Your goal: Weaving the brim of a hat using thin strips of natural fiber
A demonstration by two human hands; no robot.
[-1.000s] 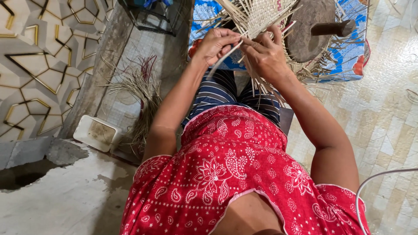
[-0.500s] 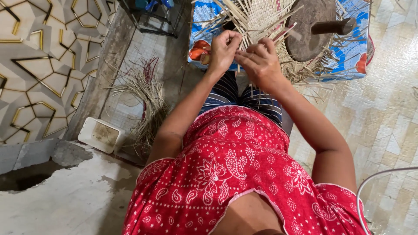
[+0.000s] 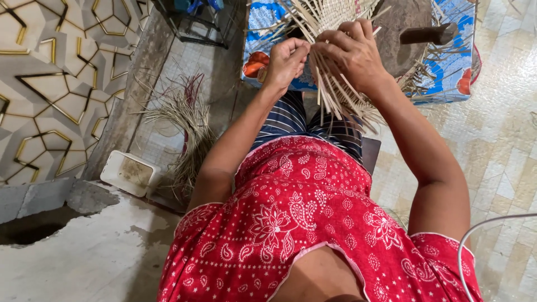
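A: Where was the weave (image 3: pixel 330 22)?

B: At the far end of the scene, above the person's lap, held up in both hands. Its loose strips (image 3: pixel 335 92) hung down toward the striped shorts (image 3: pixel 291 120).

A: And the left hand (image 3: pixel 286 59)?

B: Curled into a loose fist at the weave's left edge, fingers (image 3: pixel 296 49) pressed together and pinching a strip.

A: The right hand (image 3: pixel 352 53)?

B: Just beside the left, nearly touching it. Its fingers (image 3: pixel 341 40) were bent over the strips and pinched a bunch of them against the palm.

A: What lay beyond?

B: A blue printed mat (image 3: pixel 447 67) on the tiled floor (image 3: pixel 503 140), with a round wooden block (image 3: pixel 403 28) and a dark handle (image 3: pixel 428 34) on it, just right of the weave.

A: And on the left?

B: A sheaf of dry grass (image 3: pixel 182 120) on the floor, with a white tray (image 3: pixel 130 173) nearer, by the patterned wall (image 3: pixel 61 84). A white cable (image 3: pixel 486 235) curved in at the near right.
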